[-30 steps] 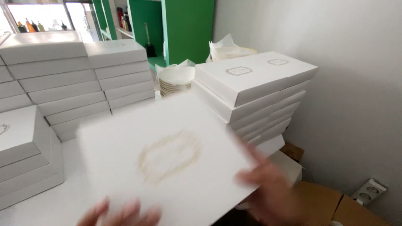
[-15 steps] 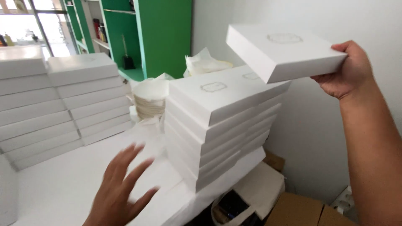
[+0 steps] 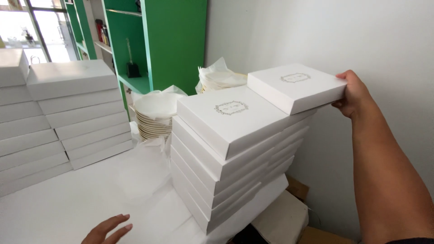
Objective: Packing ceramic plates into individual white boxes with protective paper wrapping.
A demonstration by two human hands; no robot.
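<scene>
White box (image 3: 296,86) up on the far right stack (image 3: 235,149), gripped at its right edge by right hand (image 3: 355,95). Left hand (image 3: 106,230) open, flat near the table (image 3: 68,203). Plates (image 3: 156,117) just left of stack.

Head camera looks down, close, perhaps slightly rightward, over stacked boxes (image 3: 235,149).

Bright daylight from window (image 3: 27,27) upper left, overexposed there; soft shadows; sharp focus, slight wide-angle edge stretch

Matt white cardboard box (image 3: 296,86); glossy green shelving (image 3: 174,40).
</scene>
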